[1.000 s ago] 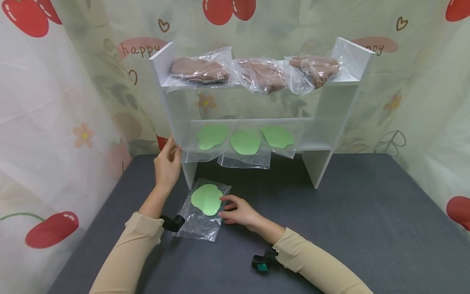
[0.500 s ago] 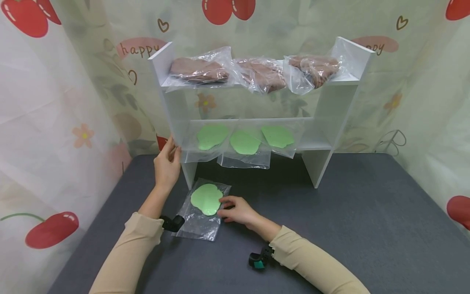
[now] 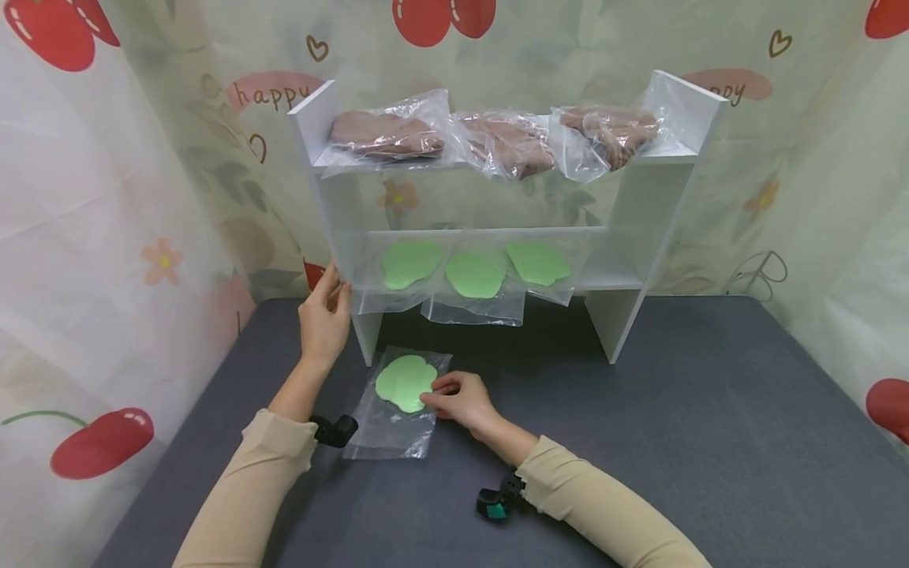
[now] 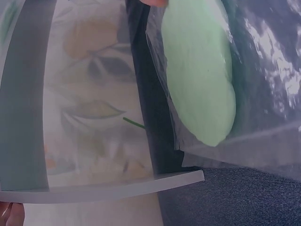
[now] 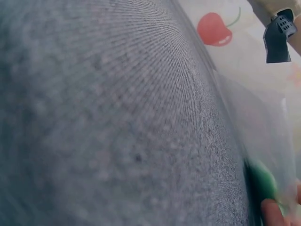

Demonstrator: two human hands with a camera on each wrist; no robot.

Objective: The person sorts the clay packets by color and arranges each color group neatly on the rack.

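Note:
My left hand (image 3: 323, 322) is at the outer side of the white shelf's left panel (image 3: 331, 213), fingertips and thumb touching it near the middle level. In the left wrist view, fingertips (image 4: 11, 214) appear beside the panel's edge. With thumb and fingers, my right hand (image 3: 463, 401) pinches the right edge of a clear plastic bag (image 3: 392, 438) in front of the shelf's left leg. Inside the bag is a flat, pale green piece with a wavy outline (image 3: 406, 383). Only fingertips of the right hand show in the right wrist view, beside the bag (image 5: 256, 117).
Three similar bagged green pieces (image 3: 474, 274) lie on the middle shelf, their bags overhanging its front. Three bags with brown contents (image 3: 387, 136) are on the top level. The shelf stands on a dark grey table (image 3: 696, 426) with patterned cloth behind. A thin cable (image 3: 760, 272) is at the right.
The right thumb and fingers have closed on the bag's edge, and the bag with its green piece has shifted slightly right. The left hand has stayed at the shelf panel.

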